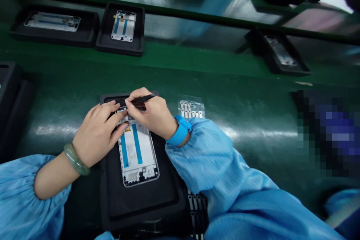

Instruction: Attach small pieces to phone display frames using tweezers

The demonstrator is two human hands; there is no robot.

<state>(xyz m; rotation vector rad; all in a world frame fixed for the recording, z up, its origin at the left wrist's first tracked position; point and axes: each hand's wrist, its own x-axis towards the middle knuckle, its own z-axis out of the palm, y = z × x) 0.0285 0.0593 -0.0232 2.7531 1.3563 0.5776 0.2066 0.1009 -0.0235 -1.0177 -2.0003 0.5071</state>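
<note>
A phone frame (146, 146) with two blue strips lies in a black foam tray (140, 202) in front of me. My left hand (97, 129) rests over its upper left edge, fingers stretched out and apart, holding nothing visible. Pinched in my right hand (153, 114) is a slim black tool that looks like tweezers (144, 99), its rear end pointing right. The working tip is hidden behind my fingers at the top of the frame. Beside my right wrist, a clear sheet of small parts (191, 108) lies on the green table.
Foam trays with phone frames stand at the back left (119, 47) and the back right (292, 68). Another black tray (11, 101) is at the left edge. More small strips (198, 204) show beneath my right sleeve. A green ledge (180, 54) runs across the back.
</note>
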